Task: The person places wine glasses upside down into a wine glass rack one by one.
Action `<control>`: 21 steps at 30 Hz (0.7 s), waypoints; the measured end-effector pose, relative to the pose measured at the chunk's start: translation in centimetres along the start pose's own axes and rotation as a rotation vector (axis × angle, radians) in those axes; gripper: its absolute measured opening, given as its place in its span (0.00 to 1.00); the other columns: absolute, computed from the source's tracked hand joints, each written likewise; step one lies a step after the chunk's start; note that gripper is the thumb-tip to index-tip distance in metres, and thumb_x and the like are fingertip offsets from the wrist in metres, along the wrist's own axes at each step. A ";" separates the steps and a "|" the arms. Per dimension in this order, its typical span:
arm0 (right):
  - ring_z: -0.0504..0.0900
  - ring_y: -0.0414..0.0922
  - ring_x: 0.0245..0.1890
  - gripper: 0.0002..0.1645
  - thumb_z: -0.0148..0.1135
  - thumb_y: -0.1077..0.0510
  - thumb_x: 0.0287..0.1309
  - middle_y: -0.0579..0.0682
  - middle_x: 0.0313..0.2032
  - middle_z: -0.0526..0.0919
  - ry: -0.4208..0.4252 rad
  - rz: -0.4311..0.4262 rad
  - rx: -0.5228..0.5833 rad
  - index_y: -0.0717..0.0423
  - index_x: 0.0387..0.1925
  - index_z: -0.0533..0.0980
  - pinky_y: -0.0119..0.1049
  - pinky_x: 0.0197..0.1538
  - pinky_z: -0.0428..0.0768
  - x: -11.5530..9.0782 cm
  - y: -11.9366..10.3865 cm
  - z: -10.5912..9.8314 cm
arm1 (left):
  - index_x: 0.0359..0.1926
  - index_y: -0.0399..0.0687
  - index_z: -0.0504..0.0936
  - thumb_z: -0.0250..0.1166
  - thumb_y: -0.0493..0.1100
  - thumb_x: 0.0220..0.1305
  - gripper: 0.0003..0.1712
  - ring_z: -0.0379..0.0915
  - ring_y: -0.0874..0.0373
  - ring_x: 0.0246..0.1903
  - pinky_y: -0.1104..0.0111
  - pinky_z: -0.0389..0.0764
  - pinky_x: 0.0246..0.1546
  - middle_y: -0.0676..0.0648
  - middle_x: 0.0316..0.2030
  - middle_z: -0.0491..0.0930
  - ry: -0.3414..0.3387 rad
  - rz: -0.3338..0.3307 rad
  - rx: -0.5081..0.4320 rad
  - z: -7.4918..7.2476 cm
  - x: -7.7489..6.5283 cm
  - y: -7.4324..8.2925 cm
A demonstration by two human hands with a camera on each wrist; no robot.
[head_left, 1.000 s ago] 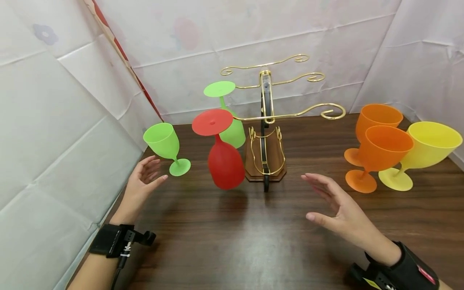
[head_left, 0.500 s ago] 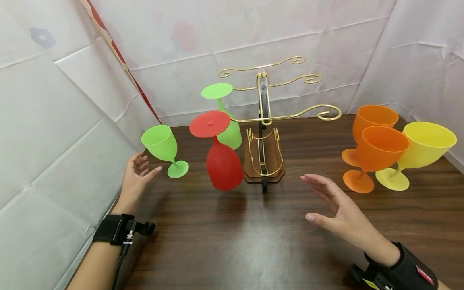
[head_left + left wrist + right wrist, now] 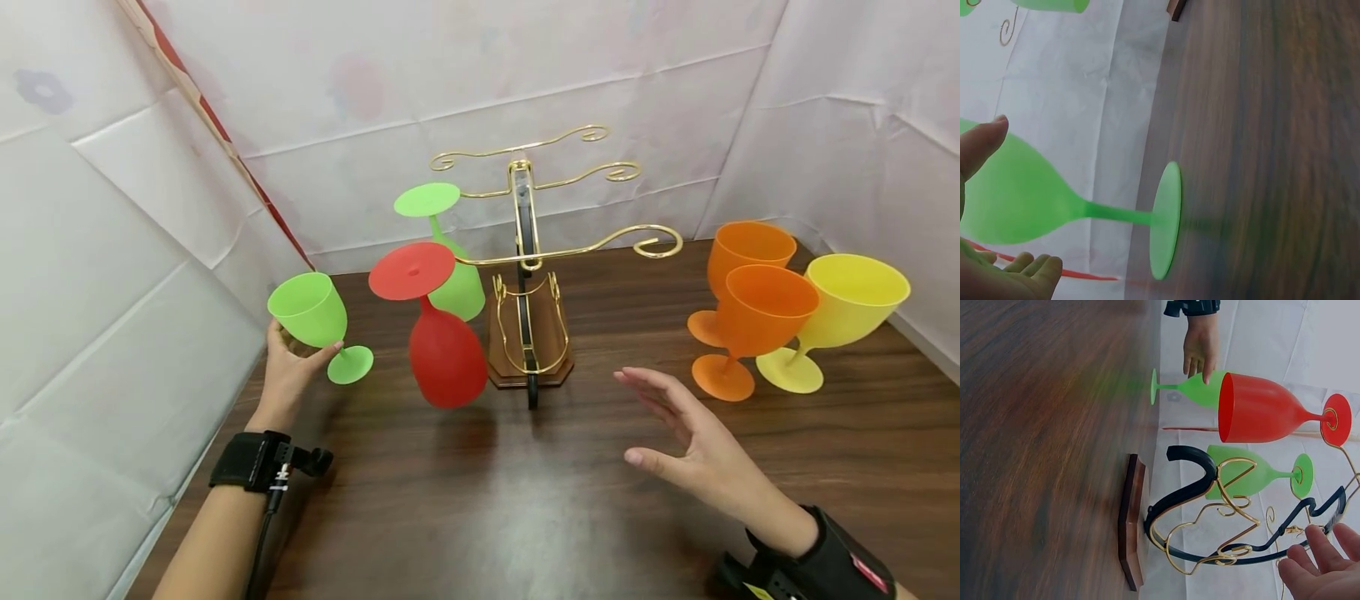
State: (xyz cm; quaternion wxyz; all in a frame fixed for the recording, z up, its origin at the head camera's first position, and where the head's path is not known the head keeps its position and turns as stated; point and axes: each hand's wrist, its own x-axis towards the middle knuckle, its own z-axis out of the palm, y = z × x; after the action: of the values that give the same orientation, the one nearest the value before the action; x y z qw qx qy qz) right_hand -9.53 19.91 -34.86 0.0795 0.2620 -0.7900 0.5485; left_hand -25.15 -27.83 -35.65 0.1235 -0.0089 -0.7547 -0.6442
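Note:
In the head view, an upright green goblet (image 3: 309,312) stands at the left of the dark wooden table. My left hand (image 3: 288,375) is around the lower part of its bowl, thumb on the near side and fingers on the far left. In the left wrist view the thumb (image 3: 984,145) overlaps the green bowl and the fingers (image 3: 1038,272) reach out below it; firm contact cannot be made out. My right hand (image 3: 693,446) hovers over the table right of the rack, thumb and fingers spread, holding nothing.
A gold wire glass rack (image 3: 528,333) on a wooden base stands mid-table. A red goblet (image 3: 448,358) and another green goblet (image 3: 459,292) hang upside down from its left arms. Two orange goblets (image 3: 765,312) and a yellow goblet (image 3: 855,300) stand right. White sheeting surrounds the table.
My left hand has moved forward to the upright green goblet, from beside it to around its bowl. The right hand stays spread in about the same place. The head view has shifted slightly.

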 end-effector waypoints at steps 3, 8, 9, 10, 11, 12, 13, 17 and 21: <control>0.62 0.33 0.64 0.45 0.65 0.74 0.49 0.51 0.64 0.65 0.005 0.007 -0.004 0.55 0.67 0.57 0.19 0.62 0.61 -0.1 0.1 -0.1 | 0.66 0.55 0.52 0.70 0.30 0.51 0.48 0.64 0.59 0.54 0.77 0.71 0.46 0.53 0.55 0.64 0.036 0.006 -0.046 0.7 0.1 0.3; 0.62 0.33 0.65 0.45 0.65 0.74 0.49 0.51 0.64 0.65 0.008 0.007 0.006 0.56 0.67 0.57 0.20 0.63 0.61 -0.2 0.2 -0.1 | 0.62 0.54 0.58 0.71 0.29 0.48 0.44 0.66 0.60 0.49 0.75 0.71 0.44 0.53 0.51 0.67 0.116 0.016 -0.073 1.3 1.0 -0.2; 0.62 0.34 0.65 0.45 0.65 0.74 0.48 0.51 0.64 0.65 0.009 0.004 0.008 0.56 0.67 0.58 0.20 0.63 0.61 -0.2 0.2 -0.1 | 0.62 0.54 0.59 0.72 0.30 0.48 0.44 0.66 0.61 0.48 0.75 0.71 0.44 0.53 0.50 0.68 0.130 0.014 -0.065 1.3 1.2 -0.4; 0.62 0.34 0.65 0.45 0.65 0.74 0.48 0.52 0.64 0.66 0.010 0.004 0.009 0.57 0.67 0.58 0.20 0.63 0.61 -0.2 0.2 -0.1 | 0.62 0.54 0.60 0.72 0.30 0.48 0.44 0.67 0.61 0.47 0.74 0.71 0.44 0.53 0.49 0.68 0.138 0.012 -0.062 1.3 1.3 -0.6; 0.62 0.34 0.65 0.45 0.65 0.74 0.48 0.52 0.64 0.66 0.011 0.004 0.008 0.57 0.67 0.58 0.20 0.63 0.61 -0.2 0.2 -0.1 | 0.62 0.54 0.60 0.72 0.31 0.47 0.43 0.67 0.62 0.47 0.74 0.71 0.44 0.54 0.49 0.69 0.142 0.010 -0.058 1.4 1.5 -0.8; 0.62 0.34 0.65 0.45 0.65 0.74 0.48 0.52 0.64 0.66 0.012 0.004 0.007 0.57 0.67 0.58 0.20 0.63 0.62 -0.2 0.2 0.0 | 0.62 0.53 0.61 0.72 0.31 0.47 0.43 0.67 0.62 0.47 0.74 0.70 0.45 0.54 0.49 0.69 0.147 0.011 -0.056 1.4 1.6 -0.9; 0.62 0.33 0.65 0.45 0.65 0.74 0.48 0.52 0.64 0.66 0.012 0.005 0.006 0.57 0.67 0.58 0.20 0.63 0.62 -0.2 0.2 0.0 | 0.62 0.53 0.61 0.72 0.30 0.47 0.44 0.67 0.62 0.47 0.73 0.70 0.45 0.54 0.49 0.69 0.150 0.013 -0.061 1.4 1.7 -0.9; 0.62 0.33 0.65 0.45 0.65 0.75 0.48 0.51 0.64 0.66 0.013 0.007 0.003 0.57 0.67 0.58 0.20 0.63 0.61 -0.1 0.2 0.0 | 0.63 0.54 0.60 0.72 0.30 0.48 0.44 0.66 0.61 0.49 0.74 0.70 0.45 0.53 0.51 0.68 0.151 0.025 -0.097 1.5 1.7 -0.3; 0.62 0.34 0.65 0.45 0.65 0.75 0.48 0.48 0.64 0.66 0.015 0.004 0.004 0.57 0.67 0.58 0.20 0.63 0.61 -0.1 0.1 0.0 | 0.63 0.53 0.59 0.71 0.29 0.48 0.44 0.67 0.59 0.50 0.74 0.72 0.45 0.51 0.52 0.68 0.116 0.076 -0.139 1.7 1.2 1.3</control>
State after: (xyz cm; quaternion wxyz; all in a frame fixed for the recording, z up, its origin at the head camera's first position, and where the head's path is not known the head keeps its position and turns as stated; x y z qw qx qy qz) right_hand -9.50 20.00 -35.03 0.0840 0.2564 -0.7889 0.5521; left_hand -26.41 -26.08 -34.37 0.1904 -0.0089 -0.6988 -0.6894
